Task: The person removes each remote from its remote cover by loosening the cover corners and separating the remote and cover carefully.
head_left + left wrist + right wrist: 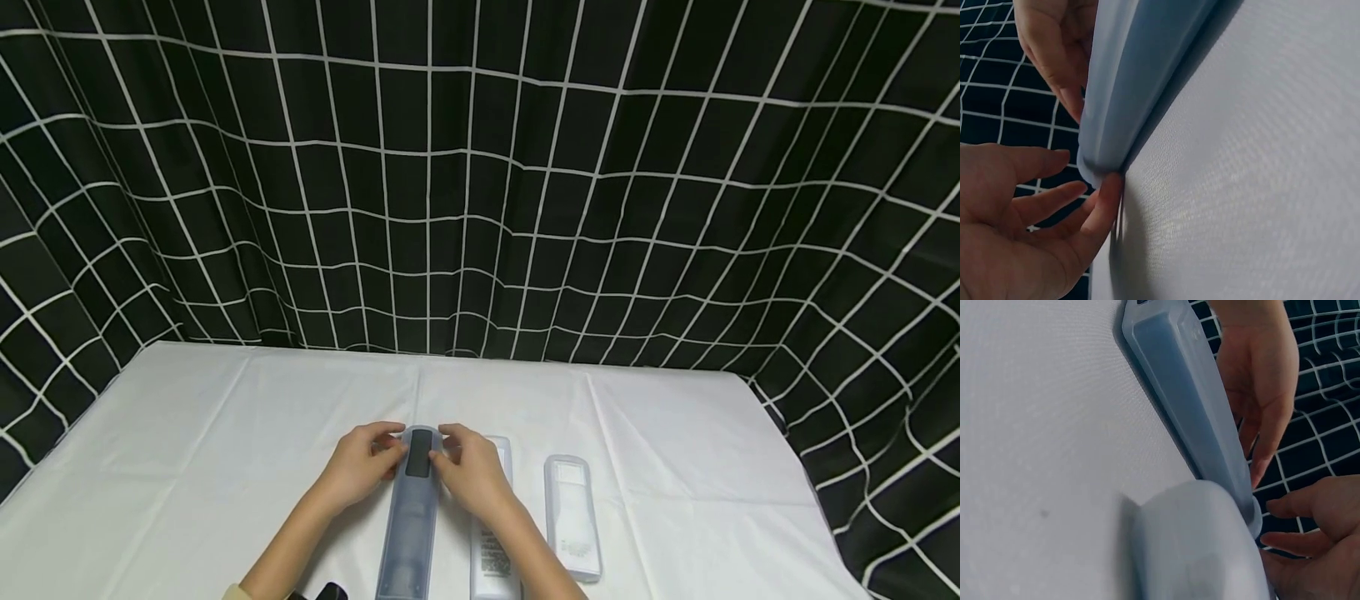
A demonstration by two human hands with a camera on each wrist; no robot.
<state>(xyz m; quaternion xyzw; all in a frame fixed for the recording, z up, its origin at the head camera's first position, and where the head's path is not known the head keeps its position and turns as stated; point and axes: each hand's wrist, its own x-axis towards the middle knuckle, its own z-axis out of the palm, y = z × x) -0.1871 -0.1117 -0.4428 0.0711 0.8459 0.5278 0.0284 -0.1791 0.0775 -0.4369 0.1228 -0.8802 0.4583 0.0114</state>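
A long grey-blue translucent sleeve [408, 525], like a remote control cover, lies lengthwise on the white cloth. A dark rectangular panel [419, 453] shows near its far end. My left hand [362, 463] is at the left side of that end, and in the left wrist view a fingertip [1109, 187] touches the sleeve's tip low by the cloth. On the opposite side is my right hand [472, 471], its thumb over the sleeve's right edge in the head view. Fingers of both hands are spread apart, bent a little. Whether every fingertip makes contact cannot be told.
Under my right forearm lies a whitish remote control [495, 554] with small print, partly hidden. Farther right is a shorter pale remote control [573, 517] in a clear cover. A black object [332, 592] pokes in at the bottom edge. Black grid-patterned curtain [480, 167] surrounds the white-covered table [697, 467].
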